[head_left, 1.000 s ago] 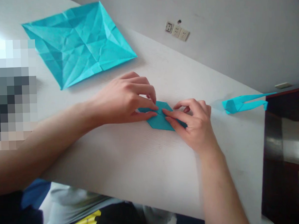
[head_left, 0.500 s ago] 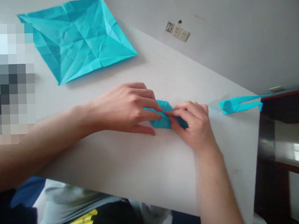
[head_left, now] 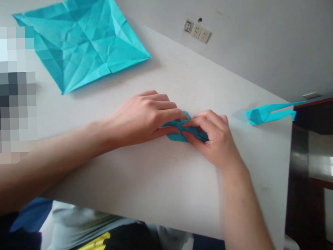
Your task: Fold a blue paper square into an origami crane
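Note:
A small folded piece of blue paper [head_left: 178, 136] lies on the white table [head_left: 146, 184], partly hidden under both hands. From the left, my left hand [head_left: 157, 112] grips it, with the thumb on the lower side and the fingers on the upper side. My right hand [head_left: 212, 132] pinches the same piece from the right, thumb and index fingertips on the paper. The fingertips of the two hands are close together at its middle.
A large creased blue sheet [head_left: 84, 44] lies at the upper left. A folded blue paper shape with two long points [head_left: 257, 116] sits near the right table edge. Wall sockets [head_left: 197, 30] are behind. A pixelated patch covers the far left.
My left hand has shifted slightly right, and its thumb has moved up from the table onto the folded paper. My right fingertips have shifted slightly left on it.

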Tool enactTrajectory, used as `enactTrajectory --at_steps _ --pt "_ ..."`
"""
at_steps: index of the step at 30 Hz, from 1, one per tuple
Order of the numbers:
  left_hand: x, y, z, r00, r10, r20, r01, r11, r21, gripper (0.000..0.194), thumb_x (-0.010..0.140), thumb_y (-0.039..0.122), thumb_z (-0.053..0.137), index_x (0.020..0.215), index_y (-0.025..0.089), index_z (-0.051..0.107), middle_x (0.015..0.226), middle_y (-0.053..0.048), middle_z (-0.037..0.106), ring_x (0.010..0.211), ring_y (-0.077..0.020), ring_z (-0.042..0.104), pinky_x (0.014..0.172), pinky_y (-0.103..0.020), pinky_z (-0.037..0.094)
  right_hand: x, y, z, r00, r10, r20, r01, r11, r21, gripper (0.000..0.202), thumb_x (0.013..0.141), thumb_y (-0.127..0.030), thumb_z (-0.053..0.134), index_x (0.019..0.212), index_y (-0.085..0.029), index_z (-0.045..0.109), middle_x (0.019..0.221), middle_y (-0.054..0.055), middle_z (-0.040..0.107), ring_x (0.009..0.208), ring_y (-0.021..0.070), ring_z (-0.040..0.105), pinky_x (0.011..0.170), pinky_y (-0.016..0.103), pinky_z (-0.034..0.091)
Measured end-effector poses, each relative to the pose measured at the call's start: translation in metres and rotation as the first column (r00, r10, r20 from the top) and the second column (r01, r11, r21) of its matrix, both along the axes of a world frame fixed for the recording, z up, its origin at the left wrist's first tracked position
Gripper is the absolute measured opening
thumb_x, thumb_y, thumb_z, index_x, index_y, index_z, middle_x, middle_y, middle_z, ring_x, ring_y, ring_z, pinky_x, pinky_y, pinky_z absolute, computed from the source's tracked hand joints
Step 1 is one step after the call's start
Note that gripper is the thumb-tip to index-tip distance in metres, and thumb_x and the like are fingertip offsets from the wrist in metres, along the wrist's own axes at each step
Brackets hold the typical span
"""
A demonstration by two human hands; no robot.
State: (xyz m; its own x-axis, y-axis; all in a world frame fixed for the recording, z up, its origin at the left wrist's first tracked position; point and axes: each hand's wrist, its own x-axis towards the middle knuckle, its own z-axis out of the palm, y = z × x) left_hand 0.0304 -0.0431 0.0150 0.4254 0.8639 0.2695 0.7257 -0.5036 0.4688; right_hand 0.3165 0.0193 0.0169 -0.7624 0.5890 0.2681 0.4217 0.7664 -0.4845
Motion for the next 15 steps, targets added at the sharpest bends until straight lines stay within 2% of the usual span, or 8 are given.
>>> enactTrajectory --at_steps 4,8,15 --pt "0.006 -0.001 -0.006 0.998 0.070 0.007 -0.070 0.997 -0.023 0.032 0.125 0.046 0.066 0.148 0.030 0.082 0.119 -0.008 0.087 0.122 -0.0292 0.081 0.114 -0.045 0.061 0.000 0.001 -0.008 0.993 -0.111 -0.035 0.109 0.993 -0.042 0.026 0.110 -0.032 0.088 0.133 -0.032 0.076 0.130 0.008 0.080 0.117 0.0336 0.078 0.103 0.052 0.059" --pt "0.008 -0.001 -0.012 0.990 0.140 0.022 -0.140 0.990 -0.004 0.033 0.121 0.049 0.074 0.145 0.027 0.080 0.132 -0.012 0.081 0.128 -0.0331 0.074 0.116 -0.050 0.058 0.000 -0.001 -0.015 0.971 -0.238 -0.001 0.238 0.971 0.038 0.032 0.103 -0.040 0.095 0.125 -0.031 0.072 0.131 0.010 0.077 0.125 0.0396 0.075 0.112 0.060 0.055" --pt "0.005 0.002 -0.014 0.996 0.082 0.045 -0.082 0.997 -0.011 0.016 0.117 0.040 0.077 0.121 0.028 0.086 0.138 -0.012 0.079 0.128 -0.0338 0.070 0.118 -0.053 0.053 -0.003 -0.002 -0.017 0.981 -0.195 -0.006 0.195 0.980 0.044 0.028 0.104 -0.040 0.095 0.115 -0.030 0.071 0.123 0.008 0.079 0.111 0.0338 0.076 0.108 0.055 0.052"
